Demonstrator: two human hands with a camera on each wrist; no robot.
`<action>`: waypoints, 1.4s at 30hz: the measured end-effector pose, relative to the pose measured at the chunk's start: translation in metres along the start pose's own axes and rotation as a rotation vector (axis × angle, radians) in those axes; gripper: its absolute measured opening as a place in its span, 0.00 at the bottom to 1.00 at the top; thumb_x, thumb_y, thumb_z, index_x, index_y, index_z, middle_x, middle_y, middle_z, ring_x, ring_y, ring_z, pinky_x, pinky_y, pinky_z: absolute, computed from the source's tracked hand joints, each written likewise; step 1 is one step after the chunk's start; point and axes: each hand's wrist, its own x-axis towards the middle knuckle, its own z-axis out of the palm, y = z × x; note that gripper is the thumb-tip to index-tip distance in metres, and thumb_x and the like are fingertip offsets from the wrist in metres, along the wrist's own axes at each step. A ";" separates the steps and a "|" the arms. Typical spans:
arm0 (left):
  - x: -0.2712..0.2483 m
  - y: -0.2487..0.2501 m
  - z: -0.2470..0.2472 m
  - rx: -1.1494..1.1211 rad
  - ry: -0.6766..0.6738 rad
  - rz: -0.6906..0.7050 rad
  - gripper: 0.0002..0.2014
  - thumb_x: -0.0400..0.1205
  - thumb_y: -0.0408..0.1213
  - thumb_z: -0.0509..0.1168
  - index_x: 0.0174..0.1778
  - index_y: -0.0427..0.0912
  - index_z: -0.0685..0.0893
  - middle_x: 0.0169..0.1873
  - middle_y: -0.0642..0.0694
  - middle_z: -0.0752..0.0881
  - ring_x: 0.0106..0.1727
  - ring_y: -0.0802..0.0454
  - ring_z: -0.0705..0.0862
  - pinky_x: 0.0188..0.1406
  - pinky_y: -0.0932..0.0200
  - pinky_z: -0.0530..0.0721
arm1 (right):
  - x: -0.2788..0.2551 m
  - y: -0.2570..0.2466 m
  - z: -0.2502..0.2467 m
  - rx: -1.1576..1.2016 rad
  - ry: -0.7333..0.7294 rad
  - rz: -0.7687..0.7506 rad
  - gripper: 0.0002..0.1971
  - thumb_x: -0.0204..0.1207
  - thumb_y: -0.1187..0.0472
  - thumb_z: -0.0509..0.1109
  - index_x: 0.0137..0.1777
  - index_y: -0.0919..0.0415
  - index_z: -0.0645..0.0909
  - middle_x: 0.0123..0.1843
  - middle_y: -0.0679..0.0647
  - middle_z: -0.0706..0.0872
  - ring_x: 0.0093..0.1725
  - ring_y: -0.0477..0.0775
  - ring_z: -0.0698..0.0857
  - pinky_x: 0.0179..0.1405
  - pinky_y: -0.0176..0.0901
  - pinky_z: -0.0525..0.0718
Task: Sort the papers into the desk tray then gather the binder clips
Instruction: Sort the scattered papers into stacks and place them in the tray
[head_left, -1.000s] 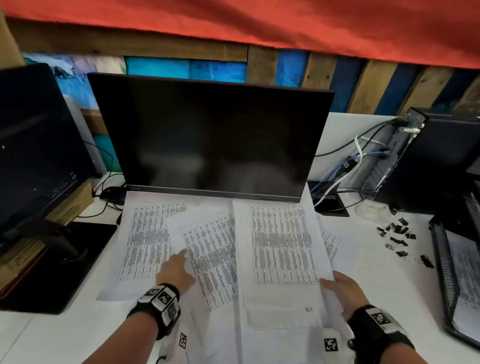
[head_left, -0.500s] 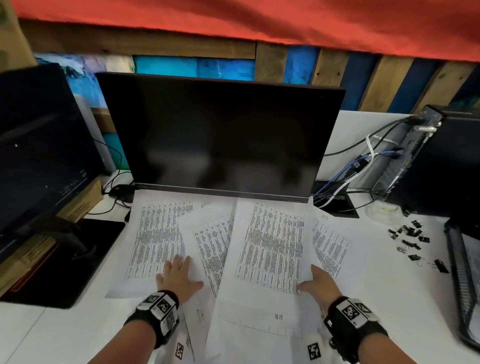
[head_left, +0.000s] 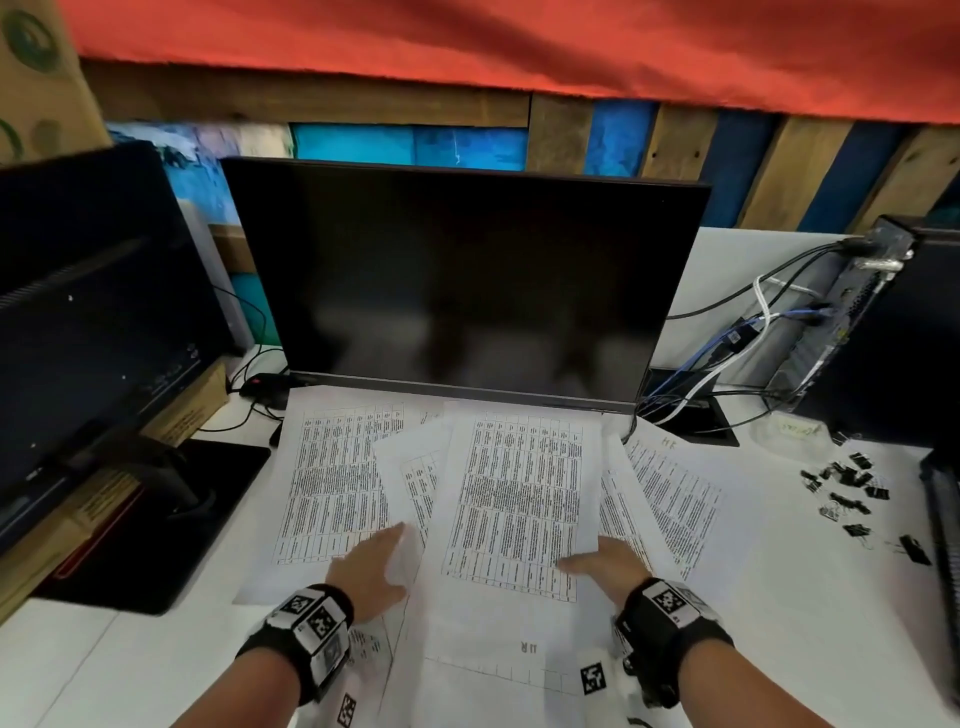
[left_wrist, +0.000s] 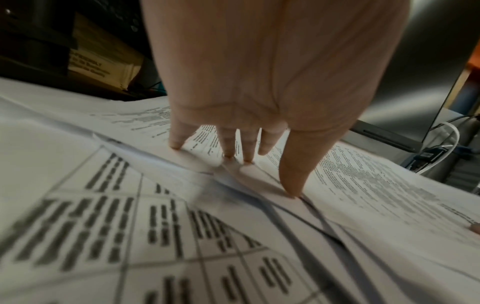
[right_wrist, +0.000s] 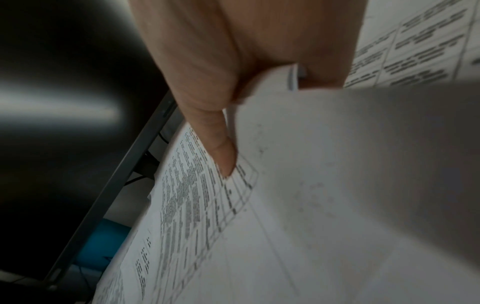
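Setting: white desk top (head_left: 779, 623) under a red cloth, with a large dark flat monitor (head_left: 467, 280) standing at the back edge of the spread sheets and wooden slats behind it
Papers: white printed sheets covered in small table text (head_left: 332, 483) lie fanned and overlapping in front of the monitor, not yet squared into one stack
Left hand: the person's left hand (head_left: 371, 569) rests flat on the overlap of the left and middle sheets, fingers (left_wrist: 292, 179) straight and spread with tips pressing down; it grips nothing, likely pinning the lower sheets so they do not slide while the other hand lifts
Right hand: the person's right hand (head_left: 605, 564) pinches the right edge of the central printed sheet (head_left: 519, 493), thumb (right_wrist: 221, 152) on the printed face and the other fingers hidden beneath; the sheet's edge curls up off the desk in the right wrist view
Reason for the hold: an edge pinch is probably the only way to peel one thin sheet off a flat pile
Desk tray: black wire mesh tray (head_left: 943, 545) at the far right edge of the head view, mostly cut off; its contents cannot be told
Binder clips: small black binder clips (head_left: 852, 488) lie scattered loose on the desk just left of the tray, well apart from both hands, in no container
Stage: judged as still the paper-sorting part; clips untouched
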 end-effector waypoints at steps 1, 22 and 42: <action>0.001 -0.002 -0.001 -0.003 0.026 -0.017 0.46 0.75 0.46 0.68 0.82 0.49 0.45 0.82 0.49 0.53 0.82 0.50 0.55 0.81 0.44 0.58 | 0.002 0.000 0.000 0.013 0.022 0.004 0.08 0.69 0.69 0.75 0.48 0.66 0.84 0.44 0.55 0.86 0.42 0.53 0.83 0.34 0.36 0.77; -0.009 -0.008 -0.019 -0.224 0.116 -0.112 0.23 0.87 0.47 0.45 0.79 0.51 0.61 0.80 0.40 0.60 0.81 0.38 0.59 0.78 0.33 0.59 | -0.010 0.031 -0.069 0.057 0.255 0.076 0.05 0.71 0.75 0.71 0.45 0.71 0.81 0.38 0.61 0.84 0.38 0.59 0.82 0.38 0.46 0.79; -0.045 0.124 0.034 0.005 -0.352 0.336 0.25 0.86 0.53 0.44 0.81 0.59 0.49 0.83 0.49 0.43 0.82 0.43 0.35 0.77 0.32 0.33 | -0.040 -0.001 -0.015 0.181 0.054 0.096 0.16 0.73 0.63 0.73 0.59 0.68 0.80 0.58 0.63 0.86 0.59 0.59 0.83 0.60 0.51 0.77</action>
